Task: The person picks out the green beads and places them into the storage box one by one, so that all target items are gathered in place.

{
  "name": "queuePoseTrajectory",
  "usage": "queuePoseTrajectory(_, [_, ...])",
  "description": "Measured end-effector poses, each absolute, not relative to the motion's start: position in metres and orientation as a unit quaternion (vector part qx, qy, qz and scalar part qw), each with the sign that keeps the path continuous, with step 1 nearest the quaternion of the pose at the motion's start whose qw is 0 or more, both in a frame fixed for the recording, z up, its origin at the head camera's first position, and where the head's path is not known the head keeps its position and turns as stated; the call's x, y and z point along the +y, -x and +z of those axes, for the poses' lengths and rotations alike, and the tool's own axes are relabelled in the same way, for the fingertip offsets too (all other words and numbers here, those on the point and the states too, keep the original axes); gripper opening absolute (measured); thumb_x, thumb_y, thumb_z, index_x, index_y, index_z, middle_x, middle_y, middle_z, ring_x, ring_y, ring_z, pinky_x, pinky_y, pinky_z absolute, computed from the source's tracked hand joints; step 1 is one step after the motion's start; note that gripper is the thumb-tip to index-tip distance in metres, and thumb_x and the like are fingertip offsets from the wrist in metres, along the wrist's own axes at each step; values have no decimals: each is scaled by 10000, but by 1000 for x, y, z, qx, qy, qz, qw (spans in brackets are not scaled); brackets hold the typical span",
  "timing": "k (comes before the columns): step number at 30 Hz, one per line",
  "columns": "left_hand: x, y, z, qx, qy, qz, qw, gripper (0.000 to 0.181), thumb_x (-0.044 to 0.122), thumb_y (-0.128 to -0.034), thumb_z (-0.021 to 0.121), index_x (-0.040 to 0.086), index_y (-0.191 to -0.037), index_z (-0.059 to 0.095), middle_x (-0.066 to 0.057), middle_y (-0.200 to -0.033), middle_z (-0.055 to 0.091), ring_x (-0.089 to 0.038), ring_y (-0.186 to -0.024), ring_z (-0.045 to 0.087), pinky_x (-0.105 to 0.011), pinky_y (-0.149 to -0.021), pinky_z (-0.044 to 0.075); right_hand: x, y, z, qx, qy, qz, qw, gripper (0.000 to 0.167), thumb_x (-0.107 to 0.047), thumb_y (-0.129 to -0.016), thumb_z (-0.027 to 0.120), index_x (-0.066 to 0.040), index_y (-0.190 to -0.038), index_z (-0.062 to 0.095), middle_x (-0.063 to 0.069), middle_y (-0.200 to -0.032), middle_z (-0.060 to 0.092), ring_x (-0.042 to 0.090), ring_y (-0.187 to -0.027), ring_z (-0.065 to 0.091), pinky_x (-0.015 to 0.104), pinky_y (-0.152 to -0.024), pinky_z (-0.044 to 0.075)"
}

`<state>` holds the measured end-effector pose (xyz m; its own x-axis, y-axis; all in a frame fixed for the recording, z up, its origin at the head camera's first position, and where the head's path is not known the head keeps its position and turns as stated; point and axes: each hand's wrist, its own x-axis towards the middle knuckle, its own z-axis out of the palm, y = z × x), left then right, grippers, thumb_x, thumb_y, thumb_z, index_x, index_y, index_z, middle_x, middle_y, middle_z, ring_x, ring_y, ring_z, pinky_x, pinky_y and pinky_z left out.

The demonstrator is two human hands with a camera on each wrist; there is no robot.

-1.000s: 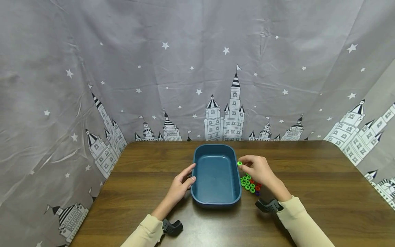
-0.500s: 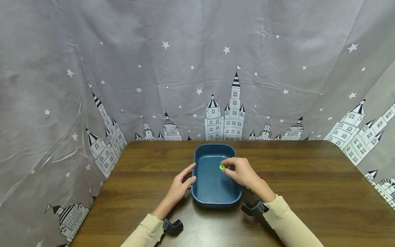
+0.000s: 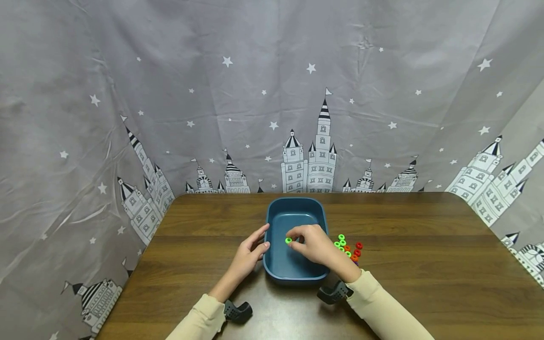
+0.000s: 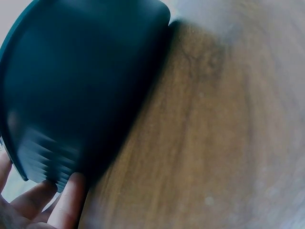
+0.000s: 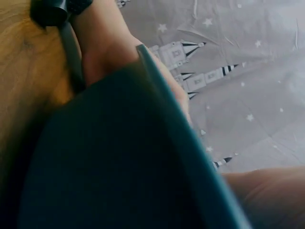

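A dark blue rectangular tub (image 3: 297, 273) stands upright on the wooden table. Against its left side rests my left hand (image 3: 250, 252), fingers extended along the rim and outer wall; in the left wrist view, fingertips (image 4: 71, 191) touch the ribbed wall. Over the tub's inside, my right hand (image 3: 314, 244) pinches a small green ring bead (image 3: 288, 241) between thumb and fingertips. To the right of the tub lie several loose ring beads, among them a green one (image 3: 342, 237), a red one (image 3: 359, 245) and an orange one (image 3: 354, 258). The tub's wall hides the right fingertips in the right wrist view.
The brown wooden table (image 3: 425, 264) reaches back to a grey curtain (image 3: 238, 104) printed with castles and stars. Each wrist wears a black strap-on device, one near the left sleeve (image 3: 204, 314), another device (image 3: 335, 293) by the tub's front right corner.
My right hand has carried the green bead leftward from beside the tub's right rim to over its inside. More of the loose beads show now. My left hand has stayed in place.
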<state>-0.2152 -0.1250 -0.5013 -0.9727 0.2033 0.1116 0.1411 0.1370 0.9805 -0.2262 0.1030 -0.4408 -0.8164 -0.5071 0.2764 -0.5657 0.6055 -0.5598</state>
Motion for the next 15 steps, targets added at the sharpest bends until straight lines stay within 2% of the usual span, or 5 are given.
queuePoseTrajectory(6, [-125, 215, -502, 752, -116, 648, 27, 501, 115, -1027, 577, 87, -1517, 481, -261, -1540, 472, -441, -1290, 579, -486, -885, 605, 94, 226, -446, -895, -301, 329, 28, 169, -100, -909, 726, -30, -1053, 781, 60, -980, 790, 119, -799, 674, 197, -695, 529])
queuePoseTrajectory(15, [-125, 216, -501, 749, -115, 652, 30, 502, 101, -1030, 567, 81, -1522, 473, -259, -1539, 475, -426, -1288, 580, -424, -873, 611, 82, 222, -446, -900, -314, 302, 22, 144, -95, -883, 750, -51, -1015, 789, 37, -907, 786, 159, -830, 718, 281, -700, 554])
